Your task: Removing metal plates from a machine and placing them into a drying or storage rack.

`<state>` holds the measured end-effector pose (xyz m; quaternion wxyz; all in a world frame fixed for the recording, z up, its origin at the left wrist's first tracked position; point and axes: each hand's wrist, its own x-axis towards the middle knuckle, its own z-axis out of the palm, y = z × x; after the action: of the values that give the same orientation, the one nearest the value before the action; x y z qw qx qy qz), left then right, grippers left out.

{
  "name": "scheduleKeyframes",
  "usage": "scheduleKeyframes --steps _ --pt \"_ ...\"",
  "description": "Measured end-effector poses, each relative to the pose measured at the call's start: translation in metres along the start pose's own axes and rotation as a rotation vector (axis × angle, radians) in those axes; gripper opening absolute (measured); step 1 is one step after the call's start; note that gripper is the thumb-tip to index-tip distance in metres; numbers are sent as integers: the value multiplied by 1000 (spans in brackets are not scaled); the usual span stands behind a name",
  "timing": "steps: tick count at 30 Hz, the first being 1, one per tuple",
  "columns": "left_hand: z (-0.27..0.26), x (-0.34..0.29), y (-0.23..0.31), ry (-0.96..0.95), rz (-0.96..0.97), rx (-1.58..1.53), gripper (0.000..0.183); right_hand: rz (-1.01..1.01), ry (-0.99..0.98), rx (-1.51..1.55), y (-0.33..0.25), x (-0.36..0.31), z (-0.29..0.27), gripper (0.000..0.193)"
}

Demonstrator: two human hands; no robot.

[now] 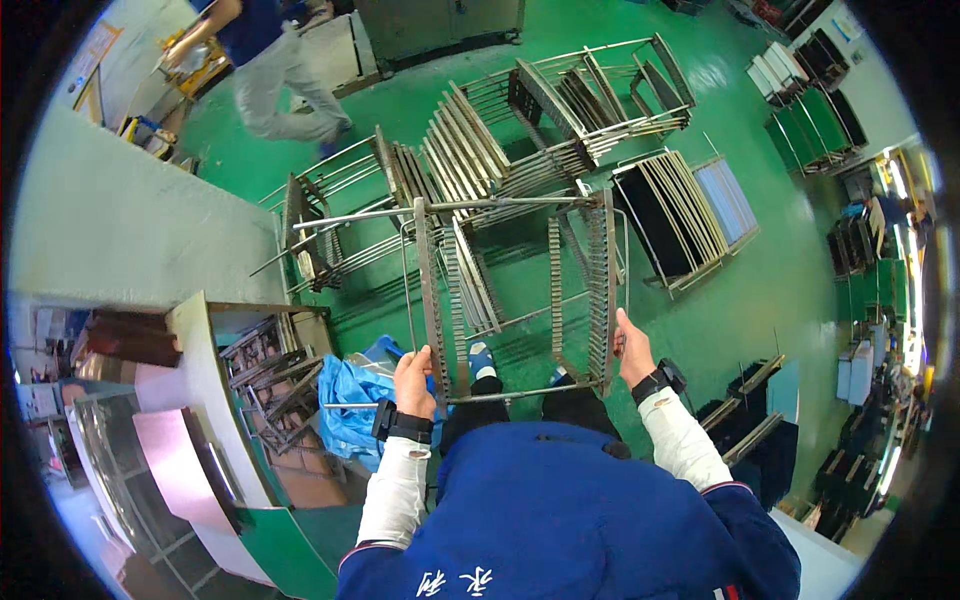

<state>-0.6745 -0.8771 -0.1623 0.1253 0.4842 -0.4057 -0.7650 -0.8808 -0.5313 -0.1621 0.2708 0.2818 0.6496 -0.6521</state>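
My left hand [414, 382] is closed on the left side of a metal rack frame [603, 290], near its lower corner. On the opposite side my right hand [633, 350] grips the same frame, with its fingers partly hidden behind the edge. This frame has two slotted side panels joined by thin rods, and wire handles on its outer sides. It hangs in front of my body, above my feet. Just beyond it, several similar metal racks [465, 140] stand on the floor in a row, some with plates or bars leaning in them.
A blue plastic sheet [350, 405] lies by my left hand, beside a shelf [215, 370] holding metal parts. At right stands a rack with dark panels [670, 215]. Dark boards [760, 440] sit near my right arm. A person [290, 80] is at the upper left on the green floor [790, 310].
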Motion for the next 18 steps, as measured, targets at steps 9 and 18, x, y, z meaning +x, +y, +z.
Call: scheduleKeyframes --steps 9,18 --pt "74 85 -60 23 -209 -65 23 -24 163 -108 -44 118 -17 44" --pt "144 182 -127 318 -311 8 25 -8 200 -266 -65 308 -28 50"
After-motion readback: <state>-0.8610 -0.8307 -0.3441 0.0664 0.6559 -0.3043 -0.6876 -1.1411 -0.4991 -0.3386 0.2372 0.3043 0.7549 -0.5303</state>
